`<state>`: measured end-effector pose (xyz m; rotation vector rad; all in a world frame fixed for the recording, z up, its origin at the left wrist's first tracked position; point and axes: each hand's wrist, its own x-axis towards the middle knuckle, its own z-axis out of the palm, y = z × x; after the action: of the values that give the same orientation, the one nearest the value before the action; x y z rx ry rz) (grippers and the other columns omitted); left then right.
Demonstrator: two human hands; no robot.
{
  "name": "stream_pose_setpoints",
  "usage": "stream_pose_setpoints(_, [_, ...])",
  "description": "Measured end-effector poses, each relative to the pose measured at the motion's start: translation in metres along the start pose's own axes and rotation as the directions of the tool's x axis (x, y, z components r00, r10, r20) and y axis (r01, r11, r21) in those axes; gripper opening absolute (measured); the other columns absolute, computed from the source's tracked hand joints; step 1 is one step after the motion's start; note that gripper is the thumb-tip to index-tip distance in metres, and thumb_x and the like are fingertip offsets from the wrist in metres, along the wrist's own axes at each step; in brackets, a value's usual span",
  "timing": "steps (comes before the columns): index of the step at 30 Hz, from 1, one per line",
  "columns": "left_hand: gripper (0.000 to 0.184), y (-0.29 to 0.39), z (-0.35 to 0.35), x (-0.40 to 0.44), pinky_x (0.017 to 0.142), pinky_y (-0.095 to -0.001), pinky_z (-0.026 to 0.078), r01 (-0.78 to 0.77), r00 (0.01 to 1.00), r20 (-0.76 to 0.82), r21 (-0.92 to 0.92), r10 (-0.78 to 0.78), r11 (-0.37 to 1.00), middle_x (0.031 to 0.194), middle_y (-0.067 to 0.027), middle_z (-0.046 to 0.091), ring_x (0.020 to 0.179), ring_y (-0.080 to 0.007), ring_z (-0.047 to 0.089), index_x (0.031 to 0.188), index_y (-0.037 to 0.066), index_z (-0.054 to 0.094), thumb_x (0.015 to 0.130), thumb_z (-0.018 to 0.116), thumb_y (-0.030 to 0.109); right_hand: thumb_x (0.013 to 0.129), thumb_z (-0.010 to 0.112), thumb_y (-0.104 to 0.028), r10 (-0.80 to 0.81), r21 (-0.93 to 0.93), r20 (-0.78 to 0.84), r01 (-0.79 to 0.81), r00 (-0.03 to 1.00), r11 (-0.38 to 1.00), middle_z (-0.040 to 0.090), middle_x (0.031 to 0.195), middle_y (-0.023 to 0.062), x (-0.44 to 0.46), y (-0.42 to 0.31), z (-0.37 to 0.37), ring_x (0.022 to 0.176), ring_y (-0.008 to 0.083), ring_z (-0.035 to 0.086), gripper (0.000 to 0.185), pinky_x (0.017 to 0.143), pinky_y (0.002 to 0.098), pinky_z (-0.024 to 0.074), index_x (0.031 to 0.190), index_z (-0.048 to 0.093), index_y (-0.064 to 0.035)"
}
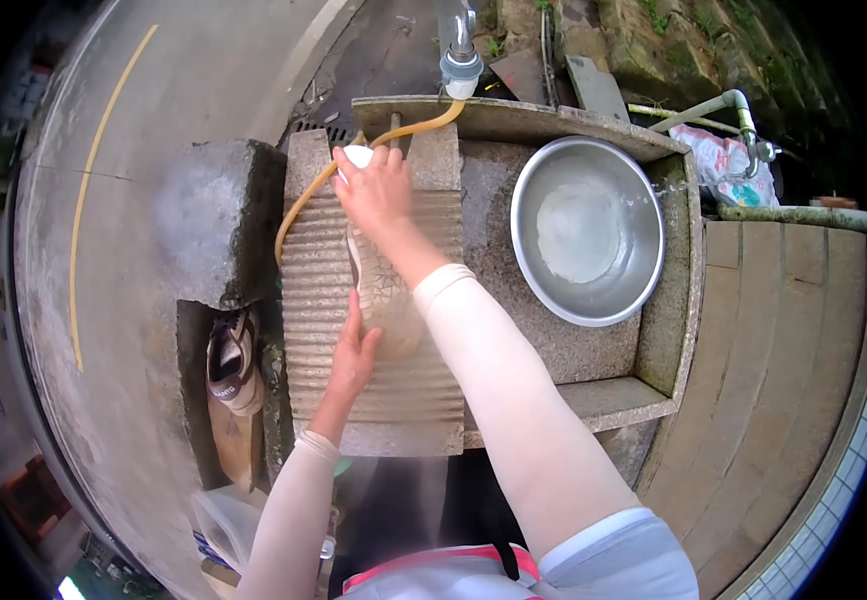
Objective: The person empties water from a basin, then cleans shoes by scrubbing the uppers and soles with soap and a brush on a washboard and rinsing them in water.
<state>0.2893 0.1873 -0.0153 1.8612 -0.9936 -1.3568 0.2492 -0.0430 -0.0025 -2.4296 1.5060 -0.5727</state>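
Observation:
A shoe (391, 305) lies on its side on the ribbed stone washboard (314, 350), its patterned sole facing up. My left hand (356, 352) rests against the shoe's lower left edge with its fingers stretched along it. At the shoe's upper end my right hand (376, 195) is closed round a white object (357, 157), most of which the fingers hide. A yellow hose (299, 205) runs from the tap (462, 72) past my right hand and over the washboard's left side.
A metal basin (589, 230) with water stands in the stone sink (674, 330) on the right. Another shoe (234, 362) sits in a gap at the left, below a concrete block (216, 220). A second tap (754, 145) and a plastic bag (724, 165) are at the upper right.

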Motion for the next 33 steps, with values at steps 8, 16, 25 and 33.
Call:
stream_pose_setpoints(8, [0.069,-0.020,0.006,0.006,0.106,-0.0337,0.034,-0.095,0.995,-0.026,0.073,0.097,0.993,0.144,-0.0219,0.038,0.129,-0.0314,0.042,0.151,0.003,0.017,0.091,0.052,0.005,0.075,0.069,-0.025,-0.489,0.234,-0.068,0.490,0.870,0.840,0.053,0.097,0.0109,-0.126,0.019,-0.051,0.089,0.0277,0.051,0.041,0.071,0.0378,0.0428,0.116,0.066,-0.0276])
stream_pose_setpoints(16, [0.072,-0.005,0.010,0.001,0.080,-0.0214,0.042,-0.016,0.993,-0.115,-0.104,0.004,0.994,0.111,-0.0053,0.052,0.085,-0.0127,0.047,0.152,0.007,0.018,0.088,0.051,0.000,0.079,0.068,-0.028,-0.102,0.105,-0.119,0.114,0.988,0.988,0.050,0.098,0.0108,-0.014,0.012,-0.011,0.089,0.0267,0.046,0.044,0.075,0.0362,0.0404,0.123,0.063,-0.0262])
stream_pose_setpoints(25, [0.076,-0.004,-0.008,0.012,0.096,-0.0373,0.041,0.190,0.956,-0.290,0.469,-0.053,0.862,0.134,-0.0219,0.046,0.110,-0.0315,0.051,0.146,0.000,0.031,0.079,0.065,0.012,0.075,0.074,-0.024,0.148,0.281,-0.024,-0.135,0.989,0.950,0.050,0.109,0.0135,-0.162,0.170,-0.105,0.096,0.0321,0.047,0.055,0.083,0.0405,0.0449,0.128,0.059,-0.0273])
stream_pose_setpoints(33, [0.133,0.110,0.049,0.124,0.110,-0.0428,0.030,0.341,0.880,-0.476,0.648,0.012,0.681,0.143,-0.0333,0.028,0.134,-0.0436,0.030,0.146,-0.010,0.006,0.060,0.083,0.056,0.078,0.071,-0.028,0.660,-0.534,-0.039,-0.574,0.750,0.621,0.050,0.113,0.0156,-0.191,0.404,-0.062,0.093,0.0334,0.048,0.054,0.078,0.0426,0.0413,0.130,0.055,-0.0211])
